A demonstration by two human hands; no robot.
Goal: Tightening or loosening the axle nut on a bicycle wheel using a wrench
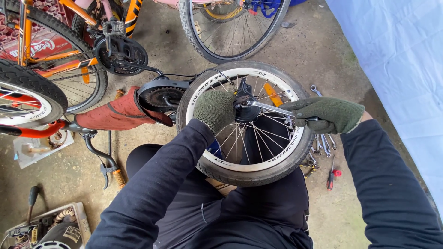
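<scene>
We look down on a small bicycle wheel with a white rim, held upright against our knees. Our left hand, in a green knit glove, rests on the spokes just left of the hub, fingers curled together against them. Our right hand, gloved the same, has its fingers clamped around the handle of a silver wrench, whose head sits on the hub axle while the handle crosses the rim's right edge.

Just past that edge, loose spanners and a red-handled screwdriver lie on the concrete floor, so room there is tight. Left of the wheel, the chainring and a rust-red cloth crowd close. An orange bicycle fills the upper left, and another wheel stands near above. A pale blue sheet bounds the right side.
</scene>
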